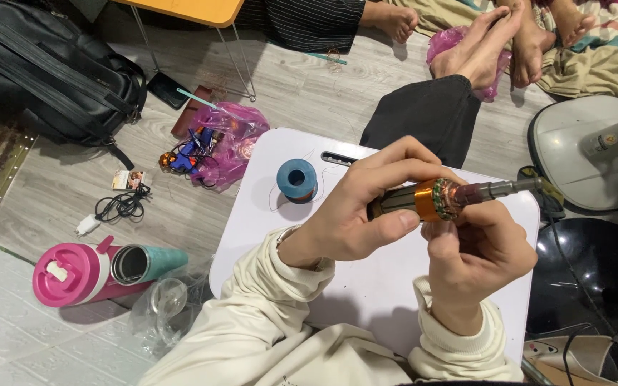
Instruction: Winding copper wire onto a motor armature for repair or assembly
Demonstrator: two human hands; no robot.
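Hands in closed grip around motor armature above white table.

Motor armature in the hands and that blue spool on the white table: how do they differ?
The motor armature is held off the table by the left hand and right hand; the blue spool stands on the white table, untouched. The armature lies sideways, long, with a metal shaft; the spool is short and upright. Both carry copper-coloured wire.
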